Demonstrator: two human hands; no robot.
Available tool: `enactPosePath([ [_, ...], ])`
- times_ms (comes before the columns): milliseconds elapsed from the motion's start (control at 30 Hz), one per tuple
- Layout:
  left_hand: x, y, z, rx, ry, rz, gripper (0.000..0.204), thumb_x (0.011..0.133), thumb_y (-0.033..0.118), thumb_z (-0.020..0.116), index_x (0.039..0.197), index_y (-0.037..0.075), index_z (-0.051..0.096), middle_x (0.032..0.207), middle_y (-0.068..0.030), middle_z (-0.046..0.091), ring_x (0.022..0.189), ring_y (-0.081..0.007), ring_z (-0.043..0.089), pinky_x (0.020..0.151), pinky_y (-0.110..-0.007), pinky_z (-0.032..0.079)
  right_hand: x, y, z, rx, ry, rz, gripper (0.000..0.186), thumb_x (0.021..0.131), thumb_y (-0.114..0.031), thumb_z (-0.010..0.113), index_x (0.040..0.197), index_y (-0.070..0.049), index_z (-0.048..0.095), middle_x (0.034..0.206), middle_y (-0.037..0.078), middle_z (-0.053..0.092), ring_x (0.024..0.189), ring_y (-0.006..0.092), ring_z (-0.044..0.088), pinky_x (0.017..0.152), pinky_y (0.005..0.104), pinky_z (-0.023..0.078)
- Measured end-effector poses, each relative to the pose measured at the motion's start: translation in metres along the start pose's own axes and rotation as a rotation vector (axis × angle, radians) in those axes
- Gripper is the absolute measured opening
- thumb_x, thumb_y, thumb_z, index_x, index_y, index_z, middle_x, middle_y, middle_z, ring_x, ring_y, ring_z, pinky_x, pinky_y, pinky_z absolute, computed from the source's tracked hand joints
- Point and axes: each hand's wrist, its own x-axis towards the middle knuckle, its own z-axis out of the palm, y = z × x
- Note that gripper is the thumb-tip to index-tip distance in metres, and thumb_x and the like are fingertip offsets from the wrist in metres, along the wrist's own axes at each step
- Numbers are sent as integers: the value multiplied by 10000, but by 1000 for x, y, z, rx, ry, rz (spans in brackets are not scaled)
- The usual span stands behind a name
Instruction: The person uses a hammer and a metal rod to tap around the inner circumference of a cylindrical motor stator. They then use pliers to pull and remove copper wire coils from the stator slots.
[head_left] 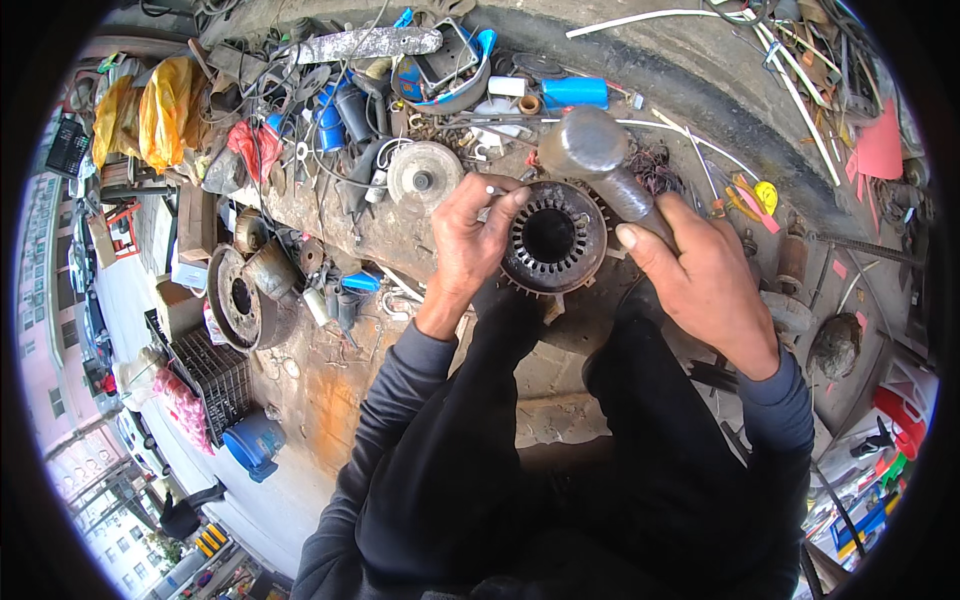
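Observation:
A slotted ring-shaped metal part, like a motor stator core point(552, 238), sits between my knees, its round bore facing up. My left hand point(468, 240) is closed around a short metal punch point(497, 190), whose visible end shows above the part's upper left rim. The punch's other end is hidden by my fingers. My right hand point(712, 285) grips the handle of a heavy hammer point(585, 143). Its blunt steel head is raised above the far side of the part, and the handle slants down to the right over the part's edge.
Beyond my left hand lies a round metal disc point(423, 177), amid cables and power tools. A grey-blue basin point(448, 95) and a blue bottle point(575, 92) lie farther off. At left are a metal drum point(240, 297), a black crate point(212, 375) and a blue bucket point(254, 443).

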Motion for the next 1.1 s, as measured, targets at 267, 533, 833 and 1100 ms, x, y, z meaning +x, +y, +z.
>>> enactPosePath([
  [267, -6, -3, -7, 33, 2, -31, 57, 971, 36, 817, 977, 14, 765, 933, -53, 773, 793, -115, 661, 718, -274, 538, 1, 0, -1, 50, 37, -31, 408, 1059, -362, 702, 1016, 31, 599, 774, 252, 581, 700, 459, 556, 676, 485, 460],
  [533, -9, -4, -12, 25, 22, -32, 72, 967, 47, 827, 965, 9, 766, 922, -39, 768, 778, -95, 637, 703, -267, 522, -3, 0, 2, 10, 1, -8, 421, 1051, -381, 709, 976, 12, 580, 787, 240, 570, 729, 454, 562, 696, 491, 464],
  [833, -15, -2, -15, 93, 15, 2, 85, 946, 44, 841, 981, 6, 774, 907, -56, 758, 755, -127, 658, 698, -271, 528, -3, -2, 3, 35, 40, -94, 339, 1035, -298, 737, 977, 6, 599, 767, 251, 624, 726, 474, 636, 655, 512, 490],
  [1100, -24, -16, -1, 111, 11, 39, 80, 921, 51, 842, 957, 39, 771, 881, -113, 749, 748, -261, 718, 666, -355, 554, -5, -18, -2, 45, 66, -181, 335, 1031, -288, 760, 964, -4, 596, 714, 226, 637, 671, 455, 677, 607, 509, 499],
])
